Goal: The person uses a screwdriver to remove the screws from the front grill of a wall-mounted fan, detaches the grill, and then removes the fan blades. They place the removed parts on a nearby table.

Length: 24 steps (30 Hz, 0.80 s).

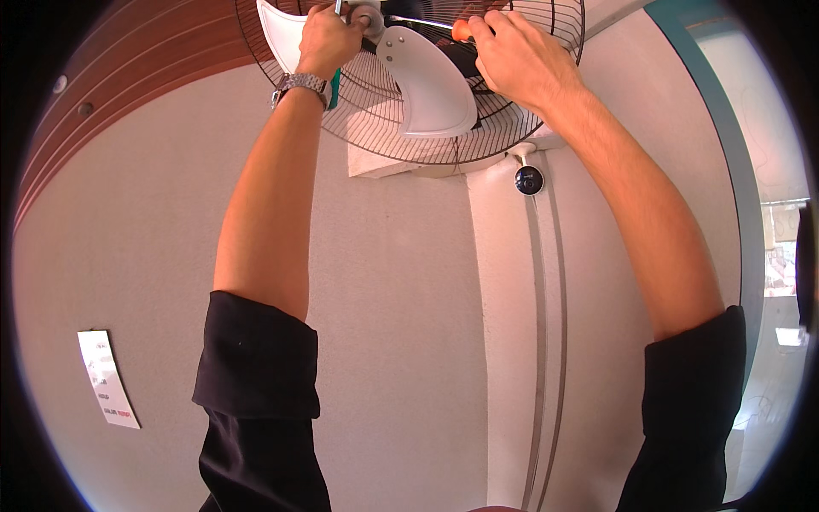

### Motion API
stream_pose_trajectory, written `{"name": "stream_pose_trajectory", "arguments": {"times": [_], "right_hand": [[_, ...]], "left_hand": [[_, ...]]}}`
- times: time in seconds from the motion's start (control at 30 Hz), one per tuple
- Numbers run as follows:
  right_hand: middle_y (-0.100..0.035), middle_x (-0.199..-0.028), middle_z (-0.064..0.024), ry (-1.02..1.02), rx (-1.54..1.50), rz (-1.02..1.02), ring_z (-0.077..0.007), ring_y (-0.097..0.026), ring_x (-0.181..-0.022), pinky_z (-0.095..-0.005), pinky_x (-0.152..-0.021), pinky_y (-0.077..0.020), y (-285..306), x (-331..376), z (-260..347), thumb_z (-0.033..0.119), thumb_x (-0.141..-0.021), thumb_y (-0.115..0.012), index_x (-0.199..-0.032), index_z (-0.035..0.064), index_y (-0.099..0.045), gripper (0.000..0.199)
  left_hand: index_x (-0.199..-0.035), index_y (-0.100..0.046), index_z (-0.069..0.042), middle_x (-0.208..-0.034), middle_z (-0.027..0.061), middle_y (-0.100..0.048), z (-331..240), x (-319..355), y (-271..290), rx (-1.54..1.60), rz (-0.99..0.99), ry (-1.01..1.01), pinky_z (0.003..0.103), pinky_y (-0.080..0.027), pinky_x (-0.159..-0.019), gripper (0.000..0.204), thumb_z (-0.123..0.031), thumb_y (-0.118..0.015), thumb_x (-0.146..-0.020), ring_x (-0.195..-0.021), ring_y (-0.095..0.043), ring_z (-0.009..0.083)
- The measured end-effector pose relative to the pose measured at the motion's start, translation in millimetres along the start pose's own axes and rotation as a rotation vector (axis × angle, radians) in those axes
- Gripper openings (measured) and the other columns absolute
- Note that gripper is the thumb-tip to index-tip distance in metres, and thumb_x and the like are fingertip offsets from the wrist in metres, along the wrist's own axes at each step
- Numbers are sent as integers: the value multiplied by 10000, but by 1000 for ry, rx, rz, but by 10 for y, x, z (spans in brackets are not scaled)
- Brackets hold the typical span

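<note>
Pale grey wall point(171, 239) fills the background, with a wire fan guard point(512, 119) mounted at twelve o'clock and a small round camera point(529, 180) below it. The white fan hub point(368, 17) is gripped by the closed left hand point(327, 41), a green-handled tool point(334, 85) hanging beneath it. At three o'clock from the hub, an orange-handled screwdriver point(461, 31) is pinched by the right hand point(520, 60), its shaft pointing at the hub above a white blade point(431, 90).

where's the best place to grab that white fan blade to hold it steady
Grip the blade by its broad rounded tip, coming from below. That end hangs free under the hub, clear of both the left hand and right hand, with the rear grille behind it.
</note>
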State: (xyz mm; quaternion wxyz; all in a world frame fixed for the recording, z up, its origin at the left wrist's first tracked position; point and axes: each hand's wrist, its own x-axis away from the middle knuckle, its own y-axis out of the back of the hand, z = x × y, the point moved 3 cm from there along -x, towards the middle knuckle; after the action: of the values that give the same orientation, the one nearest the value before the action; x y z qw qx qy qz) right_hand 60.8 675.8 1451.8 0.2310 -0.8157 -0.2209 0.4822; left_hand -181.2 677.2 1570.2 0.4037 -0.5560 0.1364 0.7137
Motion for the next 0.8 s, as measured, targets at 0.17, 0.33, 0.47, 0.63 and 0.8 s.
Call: {"name": "stream_pose_trajectory", "arguments": {"times": [0.17,0.33,0.47,0.63,0.8], "right_hand": [[-588,-995,-114,13,7,22,-259,-673,-845,-371,-705,-597,200,-36,88,134,-933,-536,-1085,99,-657,198],[-567,-959,-98,45,-27,-77,-246,-666,-823,-366,-686,-592,207,-72,8,145,-934,-568,-1057,103,-655,156],[-625,-959,-68,79,-76,-116,-225,-669,-836,-348,-715,-592,226,-105,35,141,-902,-623,-1086,113,-690,198],[-675,-989,5,204,37,-192,-175,-671,-852,-327,-709,-608,10,-37,-93,180,-871,-706,-1133,164,-730,264],[-669,-958,-64,187,-114,-168,-238,-675,-812,-364,-745,-581,196,-126,-133,130,-886,-635,-1074,117,-719,206]], "left_hand": [[-1074,-600,82,-1010,200,-667,52,30,-38,-80,-83,-25,375,-552,-819,298,-101,-701,-862,-959,-666,292],[-1031,-614,63,-978,194,-679,-8,47,-32,14,-63,59,397,-542,-837,228,-81,-680,-867,-969,-658,316],[-1262,-662,-78,-1278,204,-570,371,-164,-17,-457,31,-87,437,-479,-1017,457,-363,-691,-905,-1199,-582,331],[-1230,-675,-69,-1299,201,-575,160,-12,-26,-347,31,25,441,-476,-1021,440,-368,-680,-908,-1179,-592,354],[-1240,-659,-35,-1336,202,-565,103,-6,-23,-319,30,1,432,-470,-1033,434,-329,-670,-922,-1211,-583,357]]}}
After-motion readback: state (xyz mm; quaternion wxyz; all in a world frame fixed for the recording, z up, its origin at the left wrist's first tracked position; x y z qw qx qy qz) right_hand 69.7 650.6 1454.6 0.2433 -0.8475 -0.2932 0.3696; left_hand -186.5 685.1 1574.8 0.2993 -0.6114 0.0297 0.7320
